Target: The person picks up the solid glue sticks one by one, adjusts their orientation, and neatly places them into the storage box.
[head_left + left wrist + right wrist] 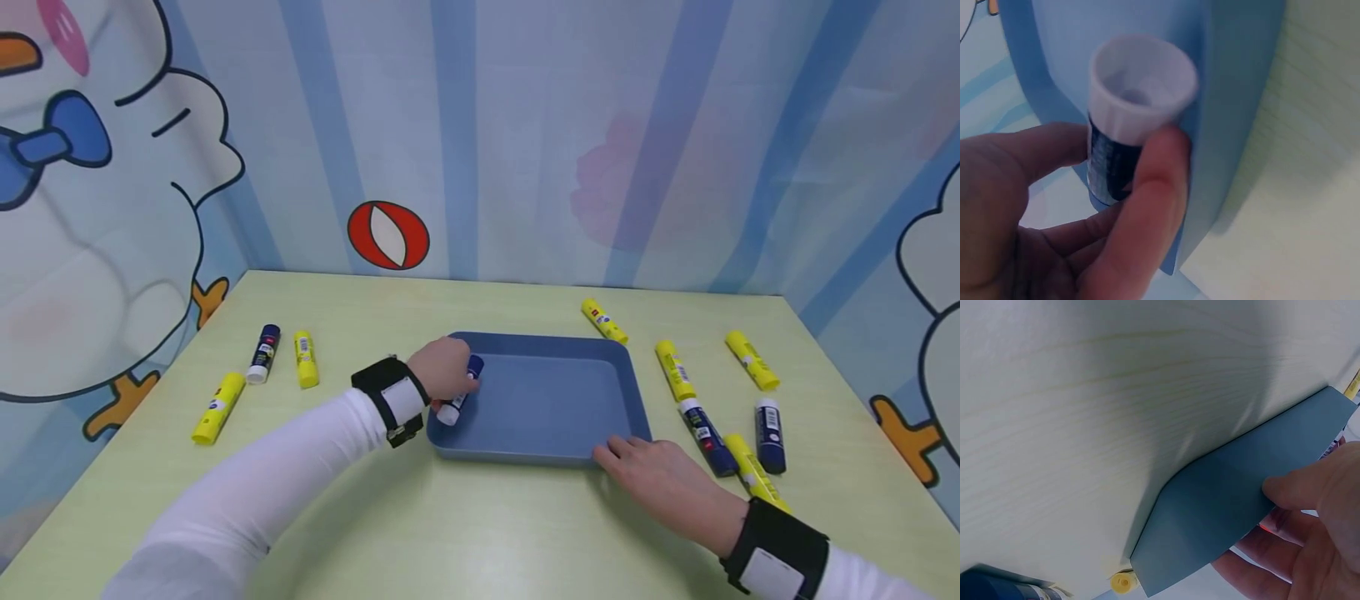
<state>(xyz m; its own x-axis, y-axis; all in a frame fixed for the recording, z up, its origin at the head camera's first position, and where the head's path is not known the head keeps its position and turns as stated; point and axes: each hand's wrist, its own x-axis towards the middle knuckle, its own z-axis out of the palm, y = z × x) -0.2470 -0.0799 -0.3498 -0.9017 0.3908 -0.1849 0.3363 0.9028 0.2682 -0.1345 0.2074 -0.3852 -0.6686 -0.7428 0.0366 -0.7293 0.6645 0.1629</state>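
Note:
A navy glue stick [458,403] with a white end is held in my left hand [441,368] at the left side of the blue tray [555,404]. In the left wrist view, thumb and fingers pinch the glue stick [1113,162] beside the tray wall [1229,112], its white end toward the camera. My right hand [667,483] grips the tray's near right corner. The right wrist view has its thumb against the outer wall [1210,500] of the tray and the other fingers over the rim, their tips partly hidden.
On the table [495,533], left of the tray, lie a navy glue stick [264,354] and two yellow ones, one farther back [306,358]. Several yellow and navy glue sticks lie to the right, including a navy one [769,436]. A printed curtain [510,150] stands behind.

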